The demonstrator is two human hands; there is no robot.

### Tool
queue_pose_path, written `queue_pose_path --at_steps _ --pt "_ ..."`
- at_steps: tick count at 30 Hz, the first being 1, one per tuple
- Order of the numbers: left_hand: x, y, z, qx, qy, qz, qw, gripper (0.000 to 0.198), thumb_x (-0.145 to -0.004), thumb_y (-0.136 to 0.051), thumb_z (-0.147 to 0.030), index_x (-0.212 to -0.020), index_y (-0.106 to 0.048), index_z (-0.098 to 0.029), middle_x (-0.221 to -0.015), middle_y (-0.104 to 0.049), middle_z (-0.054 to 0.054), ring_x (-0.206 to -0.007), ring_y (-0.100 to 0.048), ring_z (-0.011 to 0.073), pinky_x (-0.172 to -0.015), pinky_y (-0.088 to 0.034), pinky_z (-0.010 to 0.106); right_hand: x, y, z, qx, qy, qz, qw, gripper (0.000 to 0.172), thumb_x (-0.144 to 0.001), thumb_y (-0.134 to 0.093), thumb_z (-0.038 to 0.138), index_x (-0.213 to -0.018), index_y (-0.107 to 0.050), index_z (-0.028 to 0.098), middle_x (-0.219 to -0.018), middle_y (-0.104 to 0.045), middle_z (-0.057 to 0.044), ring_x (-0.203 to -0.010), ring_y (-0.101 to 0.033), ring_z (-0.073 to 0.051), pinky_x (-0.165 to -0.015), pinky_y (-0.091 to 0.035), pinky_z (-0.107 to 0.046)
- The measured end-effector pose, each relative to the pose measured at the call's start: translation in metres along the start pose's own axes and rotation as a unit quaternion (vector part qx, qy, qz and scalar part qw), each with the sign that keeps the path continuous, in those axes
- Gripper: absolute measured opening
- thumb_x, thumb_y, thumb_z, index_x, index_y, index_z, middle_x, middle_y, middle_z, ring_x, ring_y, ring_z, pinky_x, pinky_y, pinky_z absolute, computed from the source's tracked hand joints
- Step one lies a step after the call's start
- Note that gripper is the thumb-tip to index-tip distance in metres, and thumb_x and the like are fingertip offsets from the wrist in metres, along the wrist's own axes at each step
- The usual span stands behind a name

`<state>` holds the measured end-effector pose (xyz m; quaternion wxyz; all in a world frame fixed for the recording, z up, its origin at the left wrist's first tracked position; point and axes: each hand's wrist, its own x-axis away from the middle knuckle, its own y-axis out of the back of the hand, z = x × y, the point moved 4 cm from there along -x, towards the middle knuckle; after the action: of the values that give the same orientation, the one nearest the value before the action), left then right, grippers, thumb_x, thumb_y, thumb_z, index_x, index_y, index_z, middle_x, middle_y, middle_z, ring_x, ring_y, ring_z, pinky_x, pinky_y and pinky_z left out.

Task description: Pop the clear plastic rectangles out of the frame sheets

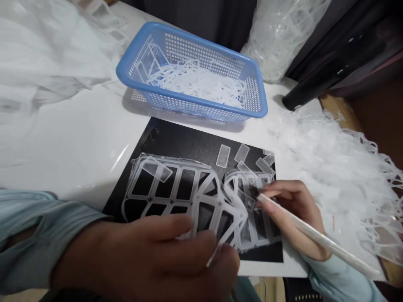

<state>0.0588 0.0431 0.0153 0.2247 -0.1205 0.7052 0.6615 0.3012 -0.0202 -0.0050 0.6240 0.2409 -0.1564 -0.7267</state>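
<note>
A translucent plastic sheet of joined rectangular frames (195,197) lies on a black rectangular mat (182,136), its strips buckled and overlapping right of centre; I can't tell how many layers. A long, slender white stick (321,239) slants beside it, tip near the frames.

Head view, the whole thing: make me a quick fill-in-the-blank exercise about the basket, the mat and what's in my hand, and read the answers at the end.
1. The mesh-walled basket is coloured ____.
2. The mat under the plastic sheet is coloured ____.
3. The long pale stick is held in the person's ____ hand.
4. The small loose clear pieces have the shape of ____.

Missing words: blue; black; right; rectangles.
</note>
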Motion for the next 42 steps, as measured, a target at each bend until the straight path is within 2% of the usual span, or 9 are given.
queue_pose_path --at_steps 4,6,9,12,16,20,27,35,42 --pt "-0.005 -0.007 0.0 0.041 0.007 -0.011 0.999 0.021 -0.093 -0.053 -0.037 -0.09 -0.071 -0.027 -0.127 -0.064 -0.006 -0.122 -0.048 0.0146 -0.09 -0.047 0.024 -0.004 -0.008 0.004 -0.002 -0.013 0.08 0.997 0.015 -0.085 -0.073 0.017 -0.098 -0.067 0.022 -0.091 -0.074 -0.004 -0.082 -0.071 -0.017 -0.069 -0.057 -0.024" --pt "-0.008 -0.009 0.002 0.074 -0.002 -0.009 0.997 0.021 -0.093 -0.053 -0.031 -0.081 -0.069 -0.023 -0.105 -0.071 0.001 -0.105 -0.059 0.0173 -0.095 -0.048 0.03 -0.007 -0.008 0.006 -0.015 -0.011 0.092 0.996 0.013 -0.085 -0.073 0.016 -0.096 -0.069 0.021 -0.093 -0.075 -0.005 -0.085 -0.072 -0.019 -0.072 -0.059 -0.025" --pt "-0.012 -0.012 0.008 0.1 0.007 -0.004 0.995 0.018 -0.091 -0.055 -0.026 -0.076 -0.063 -0.022 -0.078 -0.067 0.0 -0.077 -0.061 0.0163 -0.079 -0.053 0.032 -0.01 -0.006 0.008 -0.031 -0.009 0.1 0.995 0.014 -0.085 -0.072 0.013 -0.096 -0.069 0.02 -0.096 -0.076 -0.007 -0.09 -0.073 -0.02 -0.077 -0.06 -0.027" --pt "-0.013 -0.018 0.012 0.097 0.04 0.042 0.994 0.014 -0.092 -0.056 -0.028 -0.096 -0.065 -0.018 -0.095 -0.068 0.002 -0.075 -0.058 0.0169 -0.069 -0.051 0.034 -0.012 -0.007 0.01 -0.022 0.012 0.114 0.993 0.013 -0.084 -0.072 0.011 -0.093 -0.069 0.02 -0.094 -0.076 -0.007 -0.09 -0.073 -0.02 -0.077 -0.06 -0.026" --pt "-0.013 -0.03 0.015 0.111 0.105 0.109 0.982 0.049 -0.089 -0.062 -0.043 -0.121 -0.059 -0.006 -0.112 -0.067 0.009 -0.079 -0.054 0.0194 -0.07 -0.049 0.036 -0.015 -0.01 0.013 -0.004 0.062 0.139 0.988 0.014 -0.085 -0.069 0.007 -0.093 -0.069 0.019 -0.09 -0.074 -0.006 -0.092 -0.071 -0.019 -0.081 -0.058 -0.027" --pt "-0.012 -0.034 0.017 0.154 0.124 0.114 0.974 0.056 -0.086 -0.065 -0.045 -0.125 -0.057 -0.006 -0.118 -0.066 0.009 -0.084 -0.054 0.0207 -0.073 -0.046 0.035 -0.015 -0.009 0.014 0.003 0.081 0.159 0.984 0.016 -0.085 -0.067 0.005 -0.095 -0.069 0.018 -0.093 -0.073 -0.007 -0.096 -0.07 -0.02 -0.083 -0.057 -0.029" --pt "-0.011 -0.034 0.019 0.123 0.095 0.115 0.981 0.049 -0.091 -0.057 -0.043 -0.126 -0.061 -0.01 -0.135 -0.06 0.008 -0.086 -0.052 0.0213 -0.076 -0.043 0.036 -0.015 -0.007 0.016 0.077 0.12 0.185 0.972 0.017 -0.09 -0.063 0.009 -0.102 -0.069 0.018 -0.126 -0.068 -0.013 -0.111 -0.064 -0.024 -0.097 -0.052 -0.039" --pt "-0.009 -0.041 0.016 0.124 0.105 0.139 0.977 0.047 -0.091 -0.057 -0.044 -0.127 -0.061 -0.013 -0.144 -0.054 0.005 -0.087 -0.051 0.0211 -0.075 -0.042 0.036 -0.011 -0.009 0.016 0.116 0.165 0.207 0.958 0.028 -0.092 -0.056 0.003 -0.116 -0.062 0.017 -0.12 -0.071 -0.015 -0.098 -0.065 -0.022 -0.083 -0.056 -0.037" --pt "-0.008 -0.04 0.017 0.14 0.096 0.146 0.975 0.042 -0.093 -0.054 -0.043 -0.124 -0.063 -0.015 -0.149 -0.048 0.003 -0.086 -0.051 0.0212 -0.073 -0.04 0.039 -0.01 -0.001 0.013 0.113 0.136 0.143 0.974 0.021 -0.091 -0.06 0.007 -0.107 -0.06 0.02 -0.112 -0.073 -0.01 -0.098 -0.065 -0.021 -0.076 -0.057 -0.033"
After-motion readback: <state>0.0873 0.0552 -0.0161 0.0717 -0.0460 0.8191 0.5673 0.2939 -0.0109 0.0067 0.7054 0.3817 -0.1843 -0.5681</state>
